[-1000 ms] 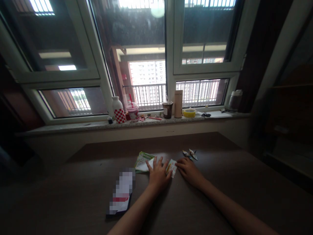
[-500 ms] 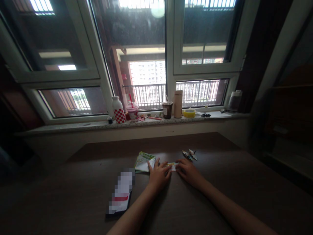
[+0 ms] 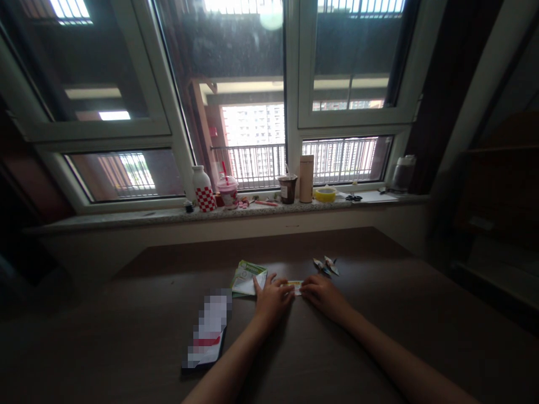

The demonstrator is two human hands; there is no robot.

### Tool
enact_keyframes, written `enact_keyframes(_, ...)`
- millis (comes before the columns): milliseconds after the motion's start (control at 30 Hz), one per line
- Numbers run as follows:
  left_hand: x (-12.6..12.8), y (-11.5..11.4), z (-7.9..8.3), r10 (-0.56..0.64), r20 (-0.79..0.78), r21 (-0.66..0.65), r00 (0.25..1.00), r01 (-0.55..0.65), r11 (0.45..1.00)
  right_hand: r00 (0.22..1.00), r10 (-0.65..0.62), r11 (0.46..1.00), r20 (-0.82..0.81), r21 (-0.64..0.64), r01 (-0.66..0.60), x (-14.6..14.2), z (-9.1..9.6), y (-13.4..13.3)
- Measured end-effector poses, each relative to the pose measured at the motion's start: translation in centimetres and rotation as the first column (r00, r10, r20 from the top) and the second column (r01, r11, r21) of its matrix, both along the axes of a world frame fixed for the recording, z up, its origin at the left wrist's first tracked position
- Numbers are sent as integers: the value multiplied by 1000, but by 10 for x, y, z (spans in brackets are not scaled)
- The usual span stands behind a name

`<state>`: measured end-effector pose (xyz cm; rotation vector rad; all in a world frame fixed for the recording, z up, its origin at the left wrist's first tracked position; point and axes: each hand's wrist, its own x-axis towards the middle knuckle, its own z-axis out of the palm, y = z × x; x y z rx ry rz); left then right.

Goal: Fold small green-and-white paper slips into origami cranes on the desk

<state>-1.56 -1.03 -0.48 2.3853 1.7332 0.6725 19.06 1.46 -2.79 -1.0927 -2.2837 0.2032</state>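
Note:
Between my hands a small folded strip of paper [image 3: 297, 284], white with yellow-green print, lies on the dark table. My left hand [image 3: 273, 300] presses its thumb-side fingertips on the strip's left end, while its outer fingers spread toward a stack of green-and-white printed papers [image 3: 247, 275]. At the strip's right end, the closed fingers of my right hand [image 3: 326, 297] grip it and hide that edge. Beyond my right hand rest two small pointed folded-paper pieces [image 3: 331, 265], side by side.
A phone-like flat object with a blurred-out top [image 3: 208, 331] lies left of my left forearm. Along the windowsill [image 3: 168, 216] stand a checkered bottle [image 3: 205, 191], a pink drink cup [image 3: 228, 193], a dark cup [image 3: 288, 189], a tan flask [image 3: 306, 179], yellow tape [image 3: 325, 194] and scissors [image 3: 353, 197].
Both hands stay at the paper strip, with only slight finger shifts; the right fingertips sit a little closer to the left ones. Everything else on the table is unmoved.

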Motion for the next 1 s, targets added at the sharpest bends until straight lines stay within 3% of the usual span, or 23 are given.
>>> enact_keyframes(467,2,0,-2,42,28,32,999,-43,999,998,-54,994,45,99,49,-2,2,-1)
enact_keyframes(767,0,0,0,12,36,8,999,-12,1000,971,-239,970,-10,33,239,-5,14,-10)
enact_keyframes(1000,1,1,-1,16,34,5,999,-16,1000,973,-228,971,-20,69,229,-4,11,-9)
